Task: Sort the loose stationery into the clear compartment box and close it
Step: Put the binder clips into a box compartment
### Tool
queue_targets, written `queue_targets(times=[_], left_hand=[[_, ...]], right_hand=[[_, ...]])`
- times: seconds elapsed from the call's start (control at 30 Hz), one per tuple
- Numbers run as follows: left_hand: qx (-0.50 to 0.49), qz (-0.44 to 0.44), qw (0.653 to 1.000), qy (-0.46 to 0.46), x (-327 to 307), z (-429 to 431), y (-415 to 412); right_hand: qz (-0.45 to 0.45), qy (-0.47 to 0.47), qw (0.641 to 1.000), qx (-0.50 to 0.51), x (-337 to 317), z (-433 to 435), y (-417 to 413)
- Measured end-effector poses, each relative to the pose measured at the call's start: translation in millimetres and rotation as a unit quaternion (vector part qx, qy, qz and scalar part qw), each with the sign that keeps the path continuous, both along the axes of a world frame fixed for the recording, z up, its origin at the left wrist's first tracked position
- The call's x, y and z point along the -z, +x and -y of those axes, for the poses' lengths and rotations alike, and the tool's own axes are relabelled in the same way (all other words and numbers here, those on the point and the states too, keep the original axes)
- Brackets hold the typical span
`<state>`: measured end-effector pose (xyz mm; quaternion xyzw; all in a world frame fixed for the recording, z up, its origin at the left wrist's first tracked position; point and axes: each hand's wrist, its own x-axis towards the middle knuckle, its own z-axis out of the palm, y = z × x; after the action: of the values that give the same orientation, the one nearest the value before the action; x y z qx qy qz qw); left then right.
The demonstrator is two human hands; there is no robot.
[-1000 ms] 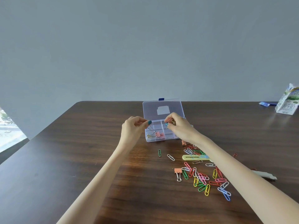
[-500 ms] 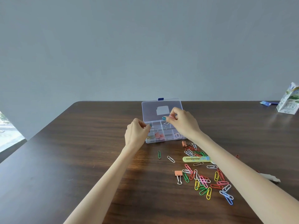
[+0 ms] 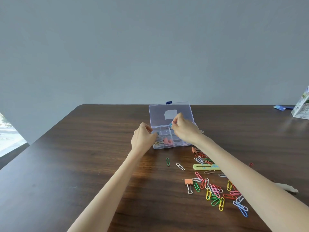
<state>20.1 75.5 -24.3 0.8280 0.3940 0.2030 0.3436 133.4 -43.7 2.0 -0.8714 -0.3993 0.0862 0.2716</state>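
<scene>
The clear compartment box (image 3: 177, 144) sits mid-table with its lid (image 3: 157, 114) raised behind it. Pink binder clips (image 3: 168, 141) and gold clips (image 3: 158, 143) lie in its front-left compartments. My left hand (image 3: 143, 138) is at the box's left side, its curled fingertips pinching a silver wire clip (image 3: 161, 136) low over the front-left compartment. My right hand (image 3: 184, 129) hovers over the rear middle compartments and pinches a small clip whose silver wire handles (image 3: 168, 128) hang down. Loose coloured paper clips (image 3: 215, 190) lie scattered at the right front.
A pink binder clip (image 3: 188, 182), an orange binder clip (image 3: 194, 150), a green paper clip (image 3: 167, 161), a white paper clip (image 3: 180, 166) and a yellow-green cutter (image 3: 206, 166) lie near the pile. A carton (image 3: 301, 106) and a blue wrapper (image 3: 280, 107) sit far right.
My left hand came down with its clip to the box's front-left compartment. My right hand moved back and up over the rear compartments, still pinching its clip.
</scene>
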Motion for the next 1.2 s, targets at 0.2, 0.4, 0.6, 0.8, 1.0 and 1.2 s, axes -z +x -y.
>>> queue_targets(times=[0.2, 0.4, 0.6, 0.8, 1.0, 1.2], left_hand=[[0.014, 0.028, 0.999, -0.03, -0.7, -6.9, -1.6], [0.029, 0.04, 0.999, -0.023, 1.0, -8.3, -3.3], [0.035, 0.057, 0.998, -0.008, 0.7, -8.6, -4.2], [0.112, 0.061, 0.983, 0.131, -3.3, -3.2, -7.5], [0.229, 0.002, 0.932, 0.281, 3.4, -1.0, -4.0], [0.237, -0.007, 0.93, 0.282, -1.7, 1.2, -1.3]], right_hand=[[-0.025, -0.002, 1.0, -0.009, 1.3, -16.0, -9.7], [0.031, -0.052, 0.998, -0.008, 0.3, -19.4, -15.0], [0.072, -0.077, 0.994, -0.009, -3.0, -15.2, -12.7], [-0.056, -0.042, 0.998, -0.003, -14.4, -4.4, -3.0], [-0.106, -0.025, 0.994, -0.032, -12.9, 16.2, 14.8], [-0.05, 0.001, 0.996, -0.069, -7.5, 19.7, 9.8]])
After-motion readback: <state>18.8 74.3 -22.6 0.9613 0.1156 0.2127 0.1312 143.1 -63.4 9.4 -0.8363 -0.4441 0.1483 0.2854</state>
